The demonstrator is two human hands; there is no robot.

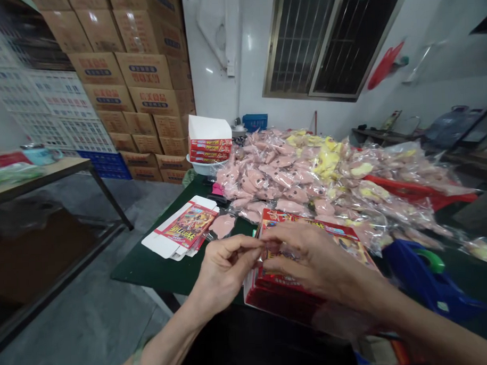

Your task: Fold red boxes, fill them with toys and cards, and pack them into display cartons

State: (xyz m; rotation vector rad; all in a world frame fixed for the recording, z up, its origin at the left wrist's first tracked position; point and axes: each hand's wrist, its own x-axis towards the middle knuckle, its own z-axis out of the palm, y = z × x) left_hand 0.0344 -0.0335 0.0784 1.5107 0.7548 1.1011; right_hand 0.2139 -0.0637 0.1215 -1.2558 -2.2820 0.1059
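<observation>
- Left hand (222, 271) closed in a tight fingertip pinch at 12 o'clock, whatever it holds too small to tell
- Right hand (316, 260) half-curled, fingers reaching toward the left fingertips; grip impossible to tell
- Red printed carton (309, 231) at 12 o'clock, directly beneath the right hand's fingers
- Sound technique, by the look of it: fine work kept at the fingertips, both hands close together above the carton
- Flat die-cut carton blank (181, 228) at 11 o'clock on a green-topped desk (151, 271), bagged pink plush toy (223, 226) just beside it
- Heap of bagged pink and yellow plush toys (287, 173) spreading from 12 to 2 o'clock
- Blue tape dispenser (426, 277) at 2 o'clock, near the desk's far right side
</observation>
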